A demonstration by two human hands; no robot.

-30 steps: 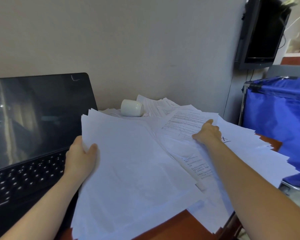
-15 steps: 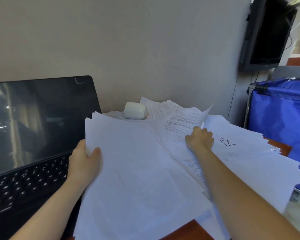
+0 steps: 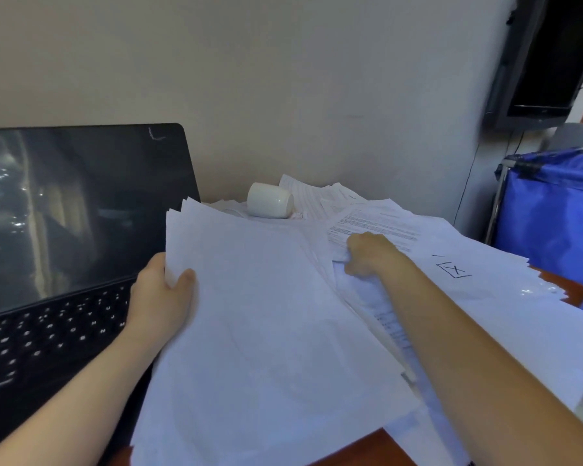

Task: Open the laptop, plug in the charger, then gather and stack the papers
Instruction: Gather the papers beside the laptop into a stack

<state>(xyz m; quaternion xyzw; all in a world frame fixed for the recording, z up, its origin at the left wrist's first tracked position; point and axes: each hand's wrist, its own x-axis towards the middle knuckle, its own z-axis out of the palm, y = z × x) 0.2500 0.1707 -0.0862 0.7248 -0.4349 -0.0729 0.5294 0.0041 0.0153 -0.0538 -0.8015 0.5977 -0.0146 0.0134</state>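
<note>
Papers [image 3: 485,297] beside the open laptop [image 3: 81,213].
My left hand [image 3: 159,297] has fingers [image 3: 186,276] clamped on the stack [image 3: 266,348] just right of the laptop; right hand [image 3: 371,253] fingers pinch a printed sheet [image 3: 377,223] farther right.

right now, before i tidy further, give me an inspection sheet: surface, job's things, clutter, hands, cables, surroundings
surface: reddish-brown table, mostly covered by paper.
job's things: laptop open, screen dark; stack of papers in the middle; loose papers spread at right, one bearing a boxed X.
clutter: white cylinder on its side near the wall.
grippers: left hand grips the stack's edge; right hand pinches a printed sheet.
cables: thin dark cable down the wall; charger not seen.
surroundings: wall-mounted monitor; blue cart at right.
</note>
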